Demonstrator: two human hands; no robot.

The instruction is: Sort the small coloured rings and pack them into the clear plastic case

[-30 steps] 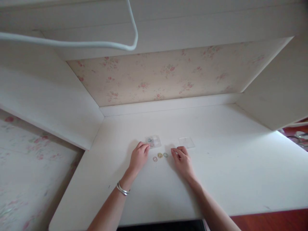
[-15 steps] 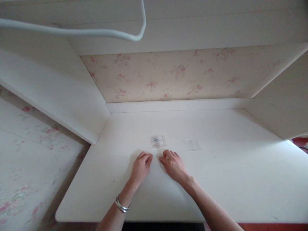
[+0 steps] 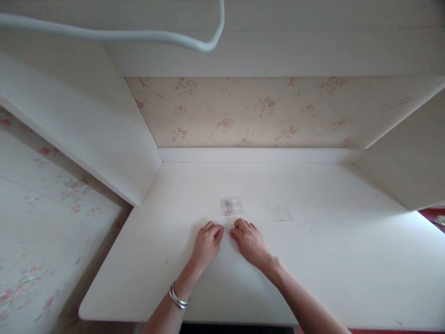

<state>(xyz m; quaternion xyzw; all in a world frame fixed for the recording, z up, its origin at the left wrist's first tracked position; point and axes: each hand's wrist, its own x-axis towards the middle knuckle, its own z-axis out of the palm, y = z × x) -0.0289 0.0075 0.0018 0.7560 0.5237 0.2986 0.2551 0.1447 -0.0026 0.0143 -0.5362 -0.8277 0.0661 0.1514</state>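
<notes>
Just in front of a small clear plastic box (image 3: 236, 205), my left hand (image 3: 207, 242) rests low over the desk with thumb and fingertips pinched together. My right hand (image 3: 251, 241) faces it across a narrow gap, its fingers curled into a pinch too. Whatever sits between the fingertips of either hand is hidden or too small to make out. Several tiny dark and reddish pieces lie in the box's left part. To the right, apart from both hands, a flat clear lid (image 3: 281, 213) lies on the desk.
The white desk (image 3: 347, 264) has a side panel (image 3: 114, 153) at the left and another panel (image 3: 406, 162) at the right. A white cable or tube (image 3: 139, 36) crosses the upper left, in front of the shelf. A silver bangle (image 3: 178, 298) circles my left wrist.
The view has tilted and shifted slightly. My right thumb and fingers have drawn closer together; both hands stay in nearly the same place before the box.
</notes>
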